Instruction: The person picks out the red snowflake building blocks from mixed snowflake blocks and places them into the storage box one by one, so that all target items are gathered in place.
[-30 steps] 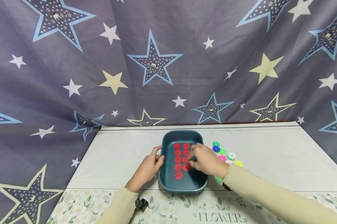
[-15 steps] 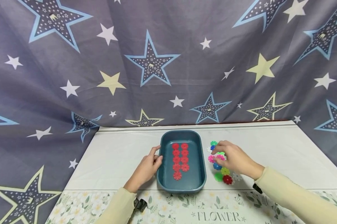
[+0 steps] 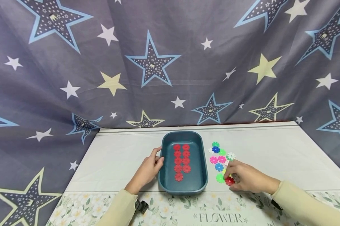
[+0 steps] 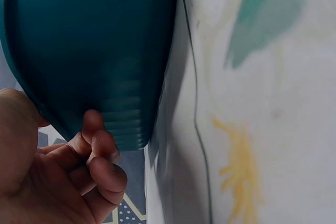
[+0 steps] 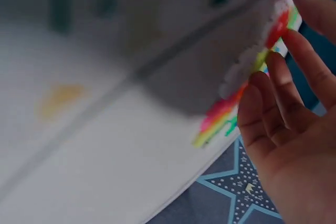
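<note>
In the head view, a dark teal plastic tray [image 3: 193, 183] holds red snowflake discs [image 3: 179, 177] in two columns, the left one longer. At the tray's left side is my left hand [image 3: 145, 172], its index fingertip and thumb against the side near the rim and its other fingers loosely bent below. To the right of the tray, my right hand [image 3: 250, 177] has come down on a loose red snowflake disc [image 3: 229, 181], pinching it between thumb and index finger at the table. The right wrist view shows its other fingers half bent beside the pile.
Loose snowflake discs in several colours lie right of the tray, including a light green one [image 3: 220, 178], a blue one [image 3: 219, 167] and a pink one [image 3: 213, 160]. A white table cover [image 3: 124, 157] with a floral front band reaches back to a star-patterned curtain [image 3: 186, 75].
My right hand has left the tray, crossed to the loose discs on the right, then moved down to the red one. My left hand stays at the tray's side.
</note>
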Motion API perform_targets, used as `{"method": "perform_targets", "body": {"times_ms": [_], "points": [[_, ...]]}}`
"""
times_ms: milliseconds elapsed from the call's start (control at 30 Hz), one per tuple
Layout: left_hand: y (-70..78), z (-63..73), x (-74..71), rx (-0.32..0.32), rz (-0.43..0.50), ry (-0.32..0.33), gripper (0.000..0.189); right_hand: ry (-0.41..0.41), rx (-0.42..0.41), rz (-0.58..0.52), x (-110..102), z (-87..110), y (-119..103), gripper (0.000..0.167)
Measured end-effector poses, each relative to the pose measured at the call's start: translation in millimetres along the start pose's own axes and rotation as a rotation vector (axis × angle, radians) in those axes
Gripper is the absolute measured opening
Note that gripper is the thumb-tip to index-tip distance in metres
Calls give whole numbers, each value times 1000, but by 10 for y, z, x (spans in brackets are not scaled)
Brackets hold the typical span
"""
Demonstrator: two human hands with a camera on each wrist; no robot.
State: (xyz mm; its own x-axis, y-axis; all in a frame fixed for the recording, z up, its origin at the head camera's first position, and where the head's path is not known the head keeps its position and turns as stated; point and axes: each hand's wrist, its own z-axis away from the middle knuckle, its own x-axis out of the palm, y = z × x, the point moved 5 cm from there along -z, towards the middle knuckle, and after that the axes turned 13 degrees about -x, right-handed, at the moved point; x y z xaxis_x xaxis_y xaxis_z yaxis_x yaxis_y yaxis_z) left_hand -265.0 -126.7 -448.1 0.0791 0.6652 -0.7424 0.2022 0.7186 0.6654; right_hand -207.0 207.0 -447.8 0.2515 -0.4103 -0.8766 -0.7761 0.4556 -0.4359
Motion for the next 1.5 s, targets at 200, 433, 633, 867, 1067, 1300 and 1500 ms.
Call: {"method": "perform_targets", "body": {"times_ms": [200,433,633,867,1067,1300,1500], "points": [[0,8,-9,-5,10,0,46,-2,26,-75,41,76,27,21],[-2,3,-1,-6,6,1,46,4,20,-77,30,91,27,23],[11,1,-8,-7,10,2,46,20,16,-44,14,85,14,23],[15,-2,-1,-21,8,-10,47,84,48,4,15,50,-23,19],[15,4,-7,-26,10,-4,46,196,-34,37,-38,-25,-128,19],[15,5,-13,-20,15,-7,46,310,-132,82,-143,-146,-248,26],[15,11,-15,-19,14,-6,46,306,-126,43,-174,-214,-305,25]]}}
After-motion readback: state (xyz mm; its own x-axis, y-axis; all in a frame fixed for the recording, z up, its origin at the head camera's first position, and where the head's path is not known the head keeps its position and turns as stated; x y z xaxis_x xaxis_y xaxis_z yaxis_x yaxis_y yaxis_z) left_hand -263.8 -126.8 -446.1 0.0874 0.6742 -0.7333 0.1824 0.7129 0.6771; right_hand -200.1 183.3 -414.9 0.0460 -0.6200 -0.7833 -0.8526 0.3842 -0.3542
